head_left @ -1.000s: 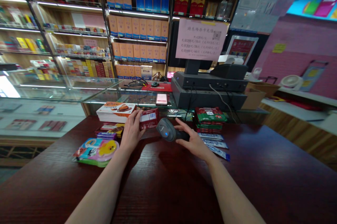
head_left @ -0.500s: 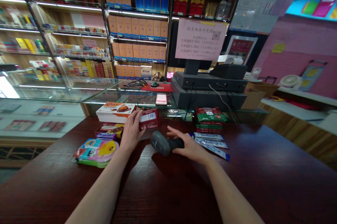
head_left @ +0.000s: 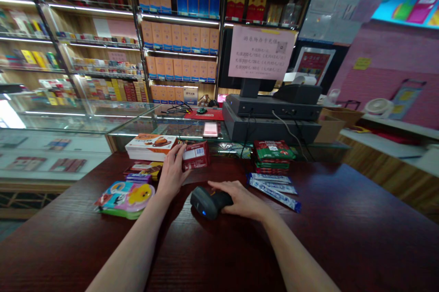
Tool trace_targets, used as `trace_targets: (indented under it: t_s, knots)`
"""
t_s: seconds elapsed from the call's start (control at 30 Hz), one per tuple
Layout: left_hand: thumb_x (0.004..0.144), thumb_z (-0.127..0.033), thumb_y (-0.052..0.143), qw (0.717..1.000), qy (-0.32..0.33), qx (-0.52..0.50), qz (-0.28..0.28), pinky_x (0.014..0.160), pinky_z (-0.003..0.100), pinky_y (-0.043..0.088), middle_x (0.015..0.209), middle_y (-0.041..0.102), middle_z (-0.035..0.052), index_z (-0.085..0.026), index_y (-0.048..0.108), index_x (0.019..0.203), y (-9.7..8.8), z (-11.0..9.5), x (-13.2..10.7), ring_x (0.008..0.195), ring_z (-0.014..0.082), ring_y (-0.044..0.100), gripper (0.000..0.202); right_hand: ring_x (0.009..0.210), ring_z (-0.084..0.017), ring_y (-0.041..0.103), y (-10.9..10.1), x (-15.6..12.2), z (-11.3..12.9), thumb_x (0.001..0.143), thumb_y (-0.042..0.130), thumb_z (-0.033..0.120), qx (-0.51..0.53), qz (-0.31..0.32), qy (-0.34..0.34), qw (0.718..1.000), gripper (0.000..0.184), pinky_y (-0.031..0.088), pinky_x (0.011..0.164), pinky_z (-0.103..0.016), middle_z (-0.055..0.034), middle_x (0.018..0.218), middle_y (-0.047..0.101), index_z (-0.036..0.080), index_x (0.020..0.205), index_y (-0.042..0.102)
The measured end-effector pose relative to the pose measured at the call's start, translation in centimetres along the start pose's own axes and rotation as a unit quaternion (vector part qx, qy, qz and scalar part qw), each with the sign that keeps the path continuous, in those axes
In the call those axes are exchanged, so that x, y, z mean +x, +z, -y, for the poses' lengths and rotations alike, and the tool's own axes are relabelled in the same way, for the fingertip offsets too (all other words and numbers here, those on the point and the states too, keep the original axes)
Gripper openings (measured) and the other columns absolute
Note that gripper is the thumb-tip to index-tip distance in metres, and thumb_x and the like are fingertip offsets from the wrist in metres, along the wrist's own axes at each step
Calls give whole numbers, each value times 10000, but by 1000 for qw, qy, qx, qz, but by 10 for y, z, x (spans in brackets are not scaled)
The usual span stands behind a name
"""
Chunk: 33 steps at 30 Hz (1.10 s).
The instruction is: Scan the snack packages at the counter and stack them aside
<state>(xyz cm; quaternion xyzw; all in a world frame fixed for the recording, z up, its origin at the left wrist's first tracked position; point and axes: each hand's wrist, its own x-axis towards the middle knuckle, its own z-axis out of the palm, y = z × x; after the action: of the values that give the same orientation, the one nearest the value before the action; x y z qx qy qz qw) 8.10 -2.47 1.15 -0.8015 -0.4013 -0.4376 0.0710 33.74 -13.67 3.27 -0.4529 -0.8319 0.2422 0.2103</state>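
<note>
Left hand [head_left: 172, 174] pinches a red carton [head_left: 198, 155], contents hidden, right of a white-orange box [head_left: 151, 147]; right hand [head_left: 242, 199] curls its fingers around a barcode scanner [head_left: 203, 201].

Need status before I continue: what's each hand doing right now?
Left hand: closed on the end of the red box.
Right hand: holding the scanner by its handle.

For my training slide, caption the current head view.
Left hand holding a dark red rectangular box, right hand gripping a dark grey plastic barcode scanner, at a reddish-brown wooden table.
</note>
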Motion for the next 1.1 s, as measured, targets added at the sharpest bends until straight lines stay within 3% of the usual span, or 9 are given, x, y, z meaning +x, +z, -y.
trace_targets:
  t_s: [0.17, 0.23, 0.33, 0.4, 0.47, 0.67, 0.87, 1.1]
  knots:
    - [814, -208, 690, 1000, 8, -16, 1, 1170, 538, 367, 1493, 389, 150, -264, 242, 1556, 0, -3, 1, 1407, 330, 407, 868, 1279, -281, 569, -5, -2, 2, 739, 697, 174, 75, -8, 1, 997, 730, 206, 1208, -552, -8, 1368, 649, 347, 1429, 532]
    - [818, -198, 685, 1000, 15, -27, 7, 1177, 526, 365, 1502, 379, 143, -273, 245, 1555, -1, -5, 2, 1408, 320, 406, 861, 1276, -245, 578, -8, -1, 1, 777, 617, 152, 140, -56, 10, 988, 659, 279, 1194, -515, -20, 1382, 639, 316, 1412, 551]
    - [828, -185, 672, 998, 33, -41, 25, 1192, 507, 352, 1516, 364, 130, -281, 242, 1555, -3, -10, 3, 1420, 303, 392, 850, 1092, -218, 666, -8, 7, -7, 837, 578, 238, 216, -194, 63, 955, 554, 491, 1020, -444, -88, 1350, 654, 249, 1391, 566]
    - [833, -178, 665, 997, 47, -47, 38, 1201, 509, 340, 1529, 352, 122, -293, 232, 1557, -3, -14, 3, 1434, 299, 374, 852, 952, -196, 687, -5, 15, -15, 853, 580, 309, 257, -283, 96, 919, 535, 536, 939, -427, -116, 1311, 673, 221, 1380, 568]
    - [834, -175, 665, 996, 59, -51, 47, 1202, 513, 336, 1533, 350, 120, -303, 227, 1558, -3, -18, 3, 1441, 301, 366, 856, 920, -191, 687, -1, 23, -22, 831, 620, 356, 297, -320, 103, 894, 561, 559, 889, -404, -130, 1263, 695, 197, 1367, 574]
    - [851, -179, 654, 993, 71, -65, 69, 1189, 507, 353, 1546, 333, 120, -331, 228, 1557, -3, -25, 3, 1437, 300, 377, 839, 742, -171, 673, 9, 41, -27, 729, 735, 418, 345, -351, 117, 863, 538, 575, 703, -343, -86, 1021, 757, 184, 1210, 684]
    - [827, -193, 689, 994, 68, -52, 73, 1161, 512, 370, 1571, 265, 118, -346, 318, 1526, -1, -23, 1, 1430, 326, 360, 806, 641, -158, 622, 10, 45, -22, 724, 727, 399, 333, -361, 106, 864, 321, 523, 616, -300, -42, 827, 742, 169, 949, 735]
    - [745, -243, 777, 996, 16, 0, 87, 1014, 537, 458, 1299, 508, 82, -422, 328, 1522, 1, -20, 1, 1147, 302, 535, 915, 564, -160, 596, 8, 45, -19, 707, 722, 410, 292, -375, 107, 873, 216, 510, 580, -293, 2, 679, 673, 206, 768, 682]
